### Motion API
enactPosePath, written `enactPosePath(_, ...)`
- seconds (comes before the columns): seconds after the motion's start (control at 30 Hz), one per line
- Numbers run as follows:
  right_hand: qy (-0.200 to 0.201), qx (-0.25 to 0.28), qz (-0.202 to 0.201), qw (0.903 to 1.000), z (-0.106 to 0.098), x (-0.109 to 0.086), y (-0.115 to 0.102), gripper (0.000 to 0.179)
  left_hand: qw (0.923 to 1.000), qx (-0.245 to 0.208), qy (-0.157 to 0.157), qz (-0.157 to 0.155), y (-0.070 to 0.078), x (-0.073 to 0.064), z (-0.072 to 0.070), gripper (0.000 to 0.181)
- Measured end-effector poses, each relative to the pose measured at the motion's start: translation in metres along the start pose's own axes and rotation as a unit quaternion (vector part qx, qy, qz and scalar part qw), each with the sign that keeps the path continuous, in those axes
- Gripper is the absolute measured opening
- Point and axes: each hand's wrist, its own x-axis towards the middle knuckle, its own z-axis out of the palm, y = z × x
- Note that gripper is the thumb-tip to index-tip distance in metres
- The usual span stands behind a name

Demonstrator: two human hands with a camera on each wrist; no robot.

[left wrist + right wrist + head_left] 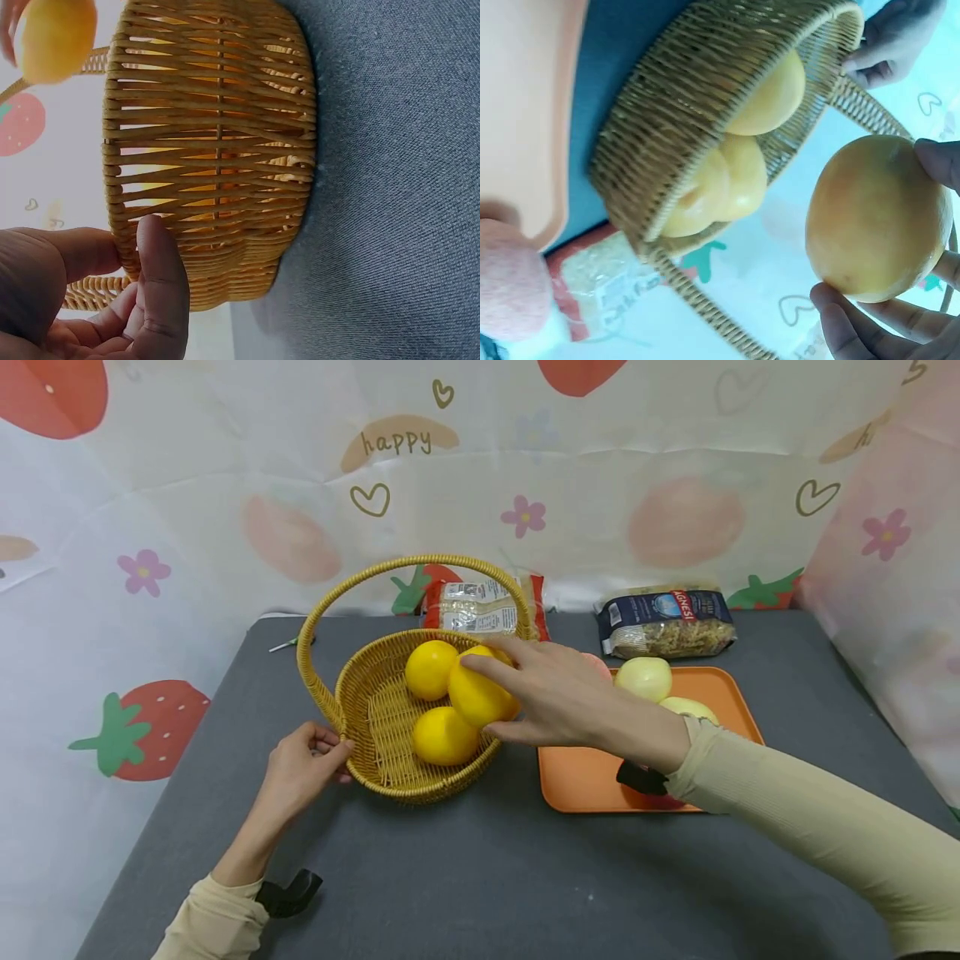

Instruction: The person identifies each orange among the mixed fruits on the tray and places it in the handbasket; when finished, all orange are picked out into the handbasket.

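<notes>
right hand [558, 697] grips a yellow fruit [478, 695] over the wicker basket [382, 739]; two more yellow fruits [431, 669] lie inside | left hand [300, 768] pinches the basket rim by the handle | basket on grey table [480, 877]; orange tray [585, 777] just beside it

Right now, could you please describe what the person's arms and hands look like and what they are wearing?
Both arms wear long, close-fitting sleeves in a pale beige-yellow that end at the wrists. The left hand and right hand are bare, with no gloves or rings visible. A black device is strapped at each wrist, just where the cuff ends.
</notes>
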Motion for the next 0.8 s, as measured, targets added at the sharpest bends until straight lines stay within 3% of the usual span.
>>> enactPosePath(0.43,-0.014,0.011,-0.007,0.9998,0.02,0.059,-0.021,0.065,1.0,-0.005,0.0,-0.003,0.001,0.0,0.0,0.029)
enactPosePath(0.8,-0.048,-0.006,0.003,0.9988,0.038,0.09,-0.033,0.065,0.9999,-0.006,-0.003,-0.013,0.002,0.0,0.0,0.031)
